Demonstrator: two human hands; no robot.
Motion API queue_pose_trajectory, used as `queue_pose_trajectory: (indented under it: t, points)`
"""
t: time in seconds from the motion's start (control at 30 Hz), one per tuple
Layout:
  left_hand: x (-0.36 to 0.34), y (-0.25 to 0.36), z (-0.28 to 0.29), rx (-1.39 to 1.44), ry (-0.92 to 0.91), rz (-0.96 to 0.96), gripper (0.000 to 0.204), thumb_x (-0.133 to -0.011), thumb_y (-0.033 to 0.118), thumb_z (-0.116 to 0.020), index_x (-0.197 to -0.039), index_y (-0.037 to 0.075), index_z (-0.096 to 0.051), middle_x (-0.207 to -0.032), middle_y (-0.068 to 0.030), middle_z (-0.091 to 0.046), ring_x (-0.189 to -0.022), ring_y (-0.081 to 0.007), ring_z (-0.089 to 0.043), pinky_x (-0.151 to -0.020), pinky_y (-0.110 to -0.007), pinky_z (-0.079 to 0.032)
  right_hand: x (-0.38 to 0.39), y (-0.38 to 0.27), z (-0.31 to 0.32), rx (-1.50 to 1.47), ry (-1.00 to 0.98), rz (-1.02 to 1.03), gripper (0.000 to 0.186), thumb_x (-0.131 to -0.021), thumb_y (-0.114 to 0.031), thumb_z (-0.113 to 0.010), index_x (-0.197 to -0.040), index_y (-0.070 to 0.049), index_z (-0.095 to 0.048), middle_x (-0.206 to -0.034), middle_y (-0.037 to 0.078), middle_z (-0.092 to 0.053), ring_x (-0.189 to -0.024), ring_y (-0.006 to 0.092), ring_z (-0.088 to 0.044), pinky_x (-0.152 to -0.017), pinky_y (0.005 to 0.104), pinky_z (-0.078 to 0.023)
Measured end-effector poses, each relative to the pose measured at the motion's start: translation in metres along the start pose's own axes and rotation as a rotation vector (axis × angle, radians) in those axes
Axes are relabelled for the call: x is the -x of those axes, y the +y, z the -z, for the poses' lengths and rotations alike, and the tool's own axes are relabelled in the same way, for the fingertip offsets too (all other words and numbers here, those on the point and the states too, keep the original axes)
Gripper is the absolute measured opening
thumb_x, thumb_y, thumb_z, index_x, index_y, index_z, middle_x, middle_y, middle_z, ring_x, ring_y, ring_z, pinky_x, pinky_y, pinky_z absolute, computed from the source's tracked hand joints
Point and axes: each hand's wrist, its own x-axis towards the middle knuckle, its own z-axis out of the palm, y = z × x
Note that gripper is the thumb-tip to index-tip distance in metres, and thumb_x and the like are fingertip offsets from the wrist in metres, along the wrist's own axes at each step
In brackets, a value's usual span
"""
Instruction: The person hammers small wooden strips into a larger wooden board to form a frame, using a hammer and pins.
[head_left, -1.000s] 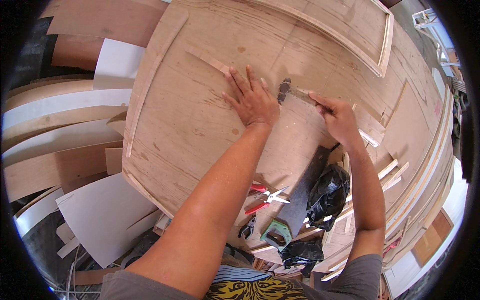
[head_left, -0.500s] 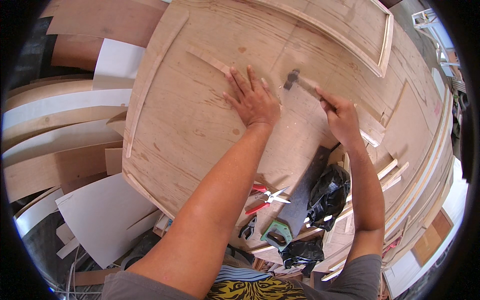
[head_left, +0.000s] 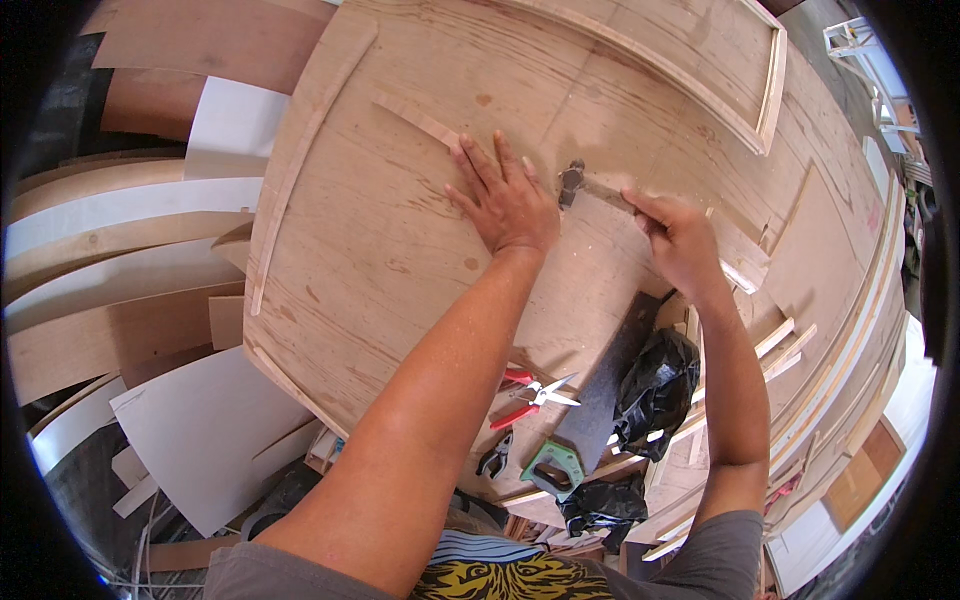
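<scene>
My right hand (head_left: 677,232) is closed round the handle of a hammer (head_left: 571,184), the index finger stretched along it. The dark hammer head is low over the plywood sheet (head_left: 380,250), just right of my left hand; whether it touches cannot be told. My left hand (head_left: 508,200) lies flat with its fingers spread, pressing on a thin wooden strip (head_left: 415,122) that runs out beyond the fingertips to the upper left. The strip's other end is hidden beneath the hand.
Nearer me lie red-handled snips (head_left: 540,394), dark pliers (head_left: 495,456), a handsaw with green handle (head_left: 553,470) and a black plastic bag (head_left: 657,390). A wooden frame (head_left: 765,130) lies at the far right. Board offcuts (head_left: 140,235) are stacked at the left.
The hammer head has come down and slightly left, nearer my left hand, and my right hand has shifted a little with it. My left hand has stayed in place.
</scene>
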Motion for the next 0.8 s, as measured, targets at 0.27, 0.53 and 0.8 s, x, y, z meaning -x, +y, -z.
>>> queue_pose_trajectory:
  t: [0.27,0.53,0.8]
  points:
    - [0.001,0.000,-0.003,-0.004,0.005,-0.012,0.064,-0.109,0.036,-0.037,-0.165,0.010,-0.023,-0.172,-0.0238,-0.003,-0.160,-0.0401,-0.005,-0.123,-0.067,-0.011,0.001,0.002,-0.005,-0.074,0.061,-0.076,0.044,-0.089,-0.004,-0.064,-0.130,-0.018,-0.072,-0.095,0.021,-0.071,-0.085,0.0375,-0.070,-0.077,0.0418,-0.053]
    - [0.001,-0.001,-0.004,-0.016,0.006,-0.020,0.064,-0.109,0.037,-0.035,-0.166,0.010,-0.022,-0.173,-0.0231,-0.002,-0.161,-0.0390,-0.002,-0.123,-0.066,-0.009,0.002,-0.005,-0.003,-0.115,0.109,-0.130,0.040,-0.091,-0.005,-0.063,-0.128,-0.017,-0.073,-0.096,0.017,-0.073,-0.090,0.0367,-0.070,-0.081,0.0420,-0.054]
    - [0.001,0.000,-0.005,-0.007,0.024,-0.012,0.064,-0.109,0.038,-0.036,-0.166,0.012,-0.022,-0.173,-0.0226,-0.003,-0.161,-0.0384,-0.002,-0.123,-0.066,-0.008,0.012,-0.003,-0.011,-0.021,-0.011,-0.052,0.041,-0.091,-0.004,-0.062,-0.128,-0.017,-0.073,-0.101,0.016,-0.074,-0.093,0.0356,-0.071,-0.081,0.0425,-0.054]
